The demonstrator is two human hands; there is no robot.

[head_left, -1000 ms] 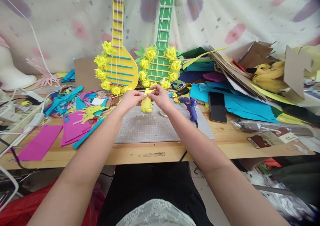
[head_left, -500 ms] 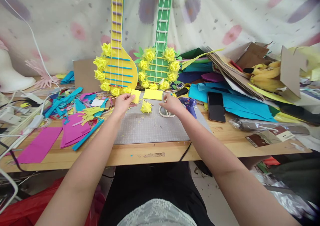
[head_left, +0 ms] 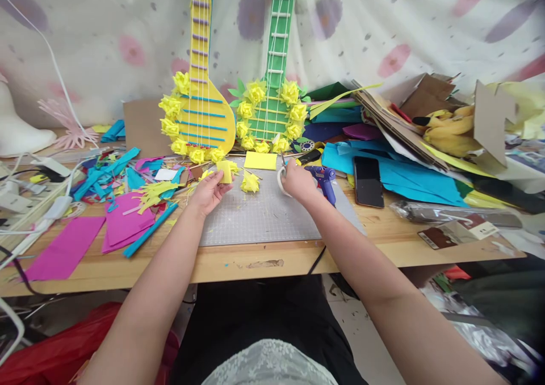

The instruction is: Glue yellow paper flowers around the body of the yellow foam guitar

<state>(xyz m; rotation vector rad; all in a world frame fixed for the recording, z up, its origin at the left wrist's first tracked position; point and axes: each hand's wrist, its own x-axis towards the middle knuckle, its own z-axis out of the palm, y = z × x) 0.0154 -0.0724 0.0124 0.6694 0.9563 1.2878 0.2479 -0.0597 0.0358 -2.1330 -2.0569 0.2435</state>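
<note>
A small square of yellow paper (head_left: 225,172) is pinched in my left hand (head_left: 208,193), over the left part of the grey cutting mat (head_left: 259,220). My right hand (head_left: 300,181) is closed on white-handled scissors (head_left: 282,179), whose blades point away from me. Between my hands, a yellow paper flower (head_left: 250,181) lies on the mat. Behind it is a flat yellow paper rectangle (head_left: 260,160). A blue glue gun (head_left: 325,181) lies just right of my right hand.
A yellow paper instrument (head_left: 206,115) and a green one (head_left: 272,109) lean at the back. Magenta sheets (head_left: 128,220) and scraps lie left. A black phone (head_left: 368,181), blue paper (head_left: 409,178) and piled cardboard (head_left: 489,129) are on the right.
My right hand has picked up the scissors, which lay on the mat before. My left hand has turned palm up and moved slightly nearer with the yellow paper.
</note>
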